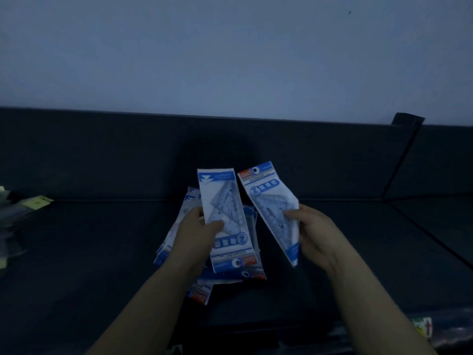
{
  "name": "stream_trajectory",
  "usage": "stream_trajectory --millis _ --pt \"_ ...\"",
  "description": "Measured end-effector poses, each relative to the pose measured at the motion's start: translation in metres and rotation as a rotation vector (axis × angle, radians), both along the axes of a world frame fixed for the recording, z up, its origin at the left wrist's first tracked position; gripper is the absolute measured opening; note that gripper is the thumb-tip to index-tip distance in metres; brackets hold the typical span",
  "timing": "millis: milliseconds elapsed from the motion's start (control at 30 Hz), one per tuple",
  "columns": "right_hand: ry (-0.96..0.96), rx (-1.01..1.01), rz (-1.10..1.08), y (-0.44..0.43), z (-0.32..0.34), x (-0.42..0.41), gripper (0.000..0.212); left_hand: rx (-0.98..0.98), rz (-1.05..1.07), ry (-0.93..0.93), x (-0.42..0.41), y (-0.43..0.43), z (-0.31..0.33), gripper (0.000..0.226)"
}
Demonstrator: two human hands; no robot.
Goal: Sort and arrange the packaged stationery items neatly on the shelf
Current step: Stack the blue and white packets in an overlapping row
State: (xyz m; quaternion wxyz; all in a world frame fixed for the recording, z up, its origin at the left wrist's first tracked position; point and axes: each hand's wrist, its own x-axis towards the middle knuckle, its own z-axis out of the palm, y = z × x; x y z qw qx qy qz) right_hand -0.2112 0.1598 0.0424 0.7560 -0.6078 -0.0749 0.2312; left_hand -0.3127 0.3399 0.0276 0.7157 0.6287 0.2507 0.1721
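In dim light, my left hand (197,234) grips a blue-and-white packet of set squares (225,201), held upside down with its hang hole toward me. My right hand (311,233) holds a second matching packet (268,198), upright and tilted left, with its hang hole at the top. Both packets hover above a loose pile of several similar packets (249,216) lying on the dark shelf (102,252). The pile is partly hidden by my left hand and the packet it holds.
The shelf has a dark back panel (128,155) and a divider (401,160) at the right. Other pale packets (15,213) sit stacked at the far left edge. A small colourful packet (423,326) shows at the lower right.
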Motion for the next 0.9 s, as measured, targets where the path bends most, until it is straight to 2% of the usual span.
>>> stream_trajectory --millis 100,167,267,333,433,500,633,667,733,833,900 --pt "0.008 0.000 0.032 0.017 -0.002 -0.008 0.009 0.046 -0.023 0.016 -0.004 0.000 0.001 0.011" --pt "-0.021 -0.021 0.066 0.024 0.000 -0.009 0.010 0.146 -0.074 0.049 -0.009 0.006 0.005 0.010" --pt "-0.143 -0.127 0.119 0.027 0.008 -0.004 0.008 0.261 -0.213 0.152 -0.016 0.019 0.010 0.023" --pt "-0.215 -0.225 0.161 0.030 0.014 0.002 0.012 0.230 -0.285 0.172 -0.019 0.024 0.014 0.023" --pt "-0.219 -0.346 0.229 0.034 0.014 0.006 0.016 0.084 -0.364 0.142 -0.024 0.024 0.026 0.016" --pt "-0.204 -0.368 0.228 0.034 0.010 0.006 0.015 -0.058 -0.363 0.080 -0.026 0.027 0.029 0.019" --pt "-0.060 -0.198 0.004 0.034 0.003 0.005 0.012 -0.490 -0.304 -0.295 -0.029 0.031 0.020 0.056" --pt "-0.030 -0.169 -0.028 0.034 0.002 0.004 0.012 -0.541 -0.284 -0.368 -0.028 0.026 0.016 0.059" --pt "-0.036 -0.182 0.016 0.035 -0.001 0.001 0.012 -0.467 -0.204 -0.400 -0.023 0.014 0.006 0.046" --pt "-0.148 -0.294 0.164 0.039 -0.002 -0.008 0.016 -0.182 -0.017 -0.286 -0.017 0.003 -0.006 0.029" --pt "-0.273 -0.399 0.170 0.040 0.001 -0.010 0.017 -0.047 0.018 -0.203 -0.016 0.002 -0.006 0.023"
